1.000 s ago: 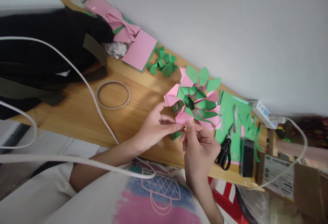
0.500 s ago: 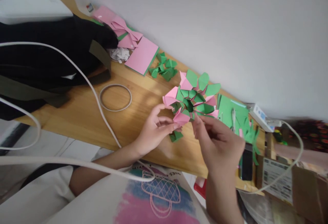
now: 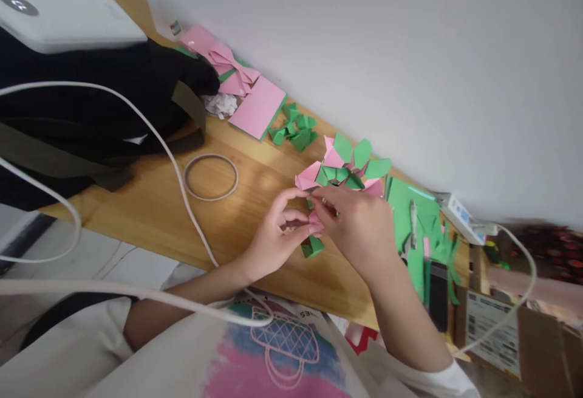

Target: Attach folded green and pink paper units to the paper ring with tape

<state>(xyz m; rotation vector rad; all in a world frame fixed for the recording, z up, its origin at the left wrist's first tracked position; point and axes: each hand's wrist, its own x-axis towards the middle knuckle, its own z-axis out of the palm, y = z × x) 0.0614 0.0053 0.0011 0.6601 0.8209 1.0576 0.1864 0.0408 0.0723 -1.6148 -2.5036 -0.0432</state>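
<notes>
Above the pale-brown wooden table (image 3: 259, 173), a flower-like piece of folded green and pink paper (image 3: 337, 174) is pinched at its near pink flap (image 3: 314, 220) by the left hand (image 3: 277, 233). The right hand (image 3: 357, 222) has just been moved leftward to the left forefinger's tip, so another fold is apparently being handled; whether paper is pinched there cannot be told. Compared with the earlier frame, the piece's near side is largely covered.
</notes>
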